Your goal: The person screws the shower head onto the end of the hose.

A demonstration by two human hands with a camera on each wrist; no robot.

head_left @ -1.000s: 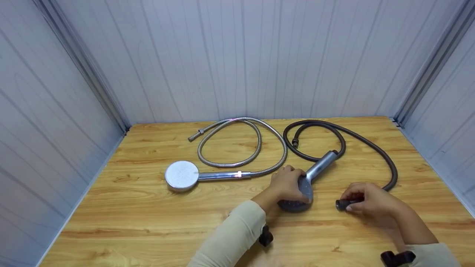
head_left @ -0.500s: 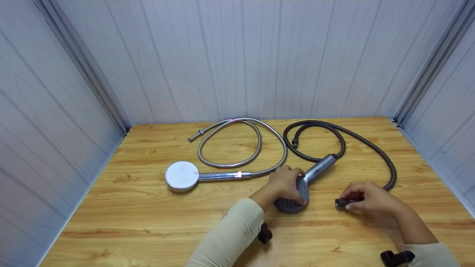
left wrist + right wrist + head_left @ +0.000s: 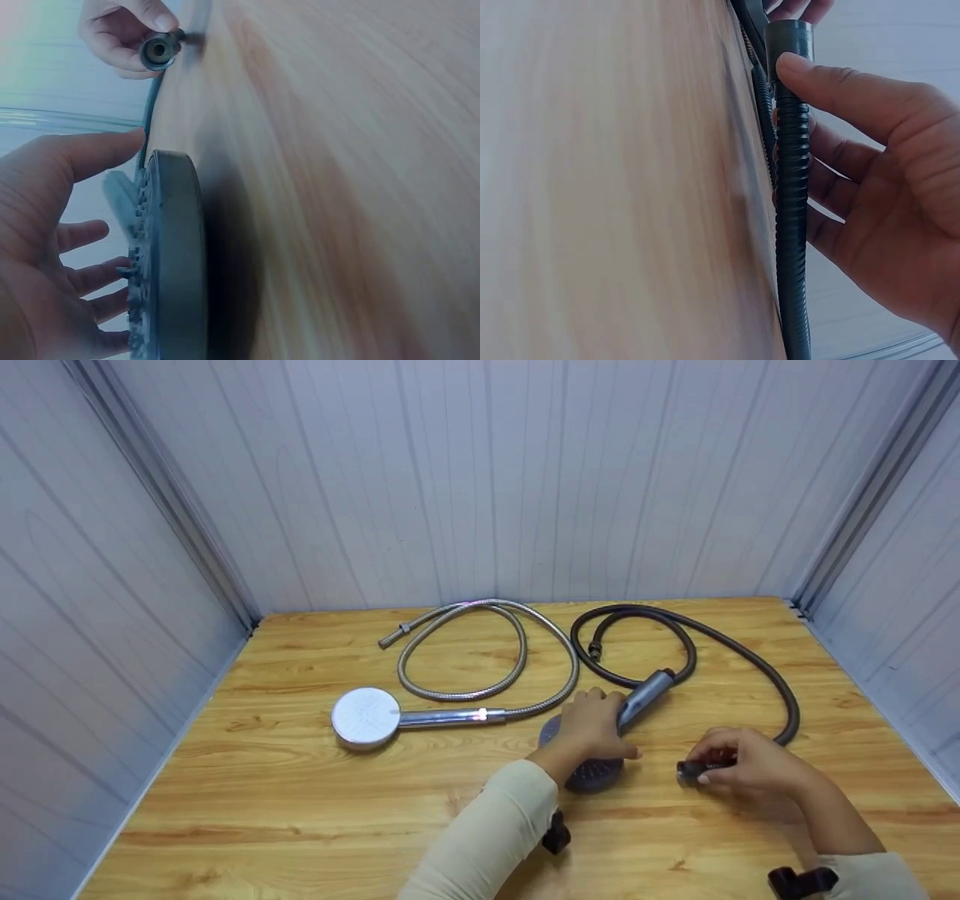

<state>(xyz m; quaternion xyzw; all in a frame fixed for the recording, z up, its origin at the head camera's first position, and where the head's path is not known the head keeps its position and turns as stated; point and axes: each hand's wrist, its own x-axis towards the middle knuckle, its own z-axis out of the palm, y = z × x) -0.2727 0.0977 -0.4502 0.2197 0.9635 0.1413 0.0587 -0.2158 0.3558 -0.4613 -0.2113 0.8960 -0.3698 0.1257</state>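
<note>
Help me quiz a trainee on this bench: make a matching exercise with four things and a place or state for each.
Column one
1. Grey round shower head
2. White-faced round shower head
3. Black ribbed hose
4. Silver flexible metal hose

Column two
A. One end held in the right hand
B. Loops round and runs into a chrome handle
C. Directly beneath the left hand
D. Farthest left of the four

Pairs: 1-C, 2-D, 3-A, 4-B
</note>
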